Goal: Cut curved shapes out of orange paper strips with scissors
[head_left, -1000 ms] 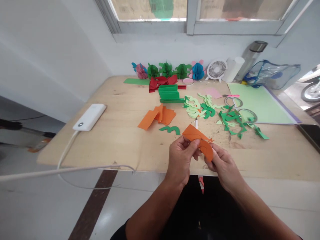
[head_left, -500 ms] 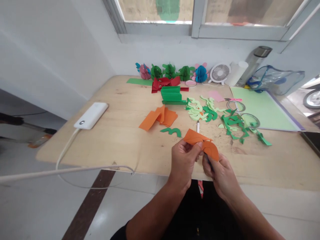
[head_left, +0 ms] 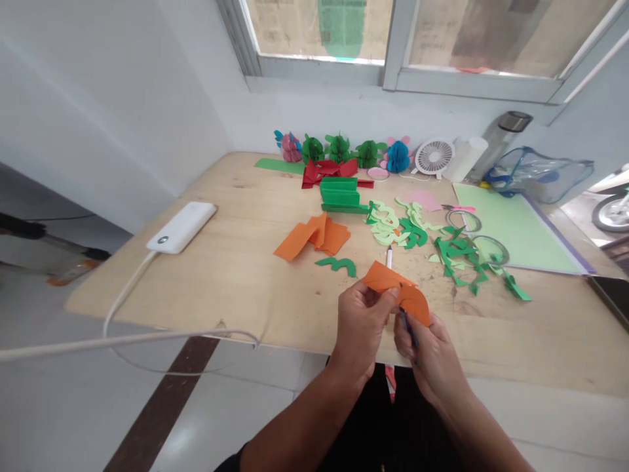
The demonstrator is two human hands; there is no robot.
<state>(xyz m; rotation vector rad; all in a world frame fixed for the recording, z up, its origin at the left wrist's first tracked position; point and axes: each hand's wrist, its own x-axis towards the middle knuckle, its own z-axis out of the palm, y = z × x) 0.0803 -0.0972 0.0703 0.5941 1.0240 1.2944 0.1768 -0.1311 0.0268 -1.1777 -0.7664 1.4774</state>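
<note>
Pale wooden table (head_left: 236, 275) against a white wall (head_left: 295, 105); above its near edge, the left hand (head_left: 364, 321) pinches a curved orange paper sheet (head_left: 414, 301), presumably steadying it against the slim dark tool (head_left: 409, 328), probably scissors, that the right hand (head_left: 435, 351) grips beneath

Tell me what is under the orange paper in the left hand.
At the near edge of the orange paper, part of a dark tool shows, held in the right hand. Anything farther under, including the tabletop there, is covered by paper and the left hand.
</note>
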